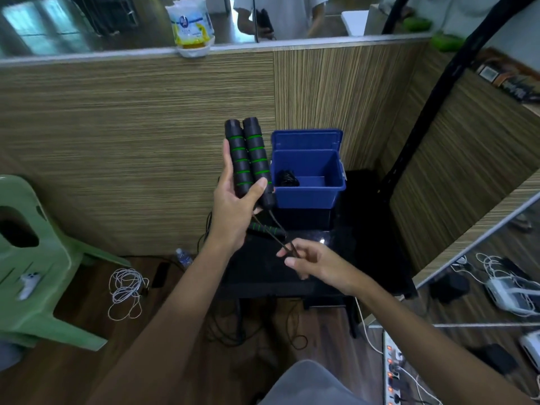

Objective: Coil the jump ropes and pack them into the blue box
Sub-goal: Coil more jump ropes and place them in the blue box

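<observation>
Coiling the second rope: handles gathered, cord about to be wound

Gathering is done, by the look of it. The left hand (233, 206) holds the two handles (248, 159) of a jump rope side by side, upright, its thumb and fingers (260, 184) curled round the lower ends. Both are black foam with green rings. They sit at about 9 o'clock from the blue box (309, 194), just beside its left wall and raised above the counter (336, 247).

The right hand (315, 264), at 6 o'clock from the box, pinches the two thin cord strands (277, 239) between thumb and forefinger where they run down from the handles; its other fingers are loosely curled.

The box stands open, lid tipped up at the back, with a dark bundle (287, 179) in its left part, likely a rope already packed. Another green-ringed handle (267, 229) lies on the counter below the left hand.

Step in hand, as I judge it: starting the coil. Next move calls for drawing the cord up and wrapping it in even loops round the handles, keeping tension so it does not spring loose.

Hard to make out: the black cord against the black counter, where the slack runs, and whether the cables on the floor below belong to a rope. The bundle in the box shows no detail.
</observation>
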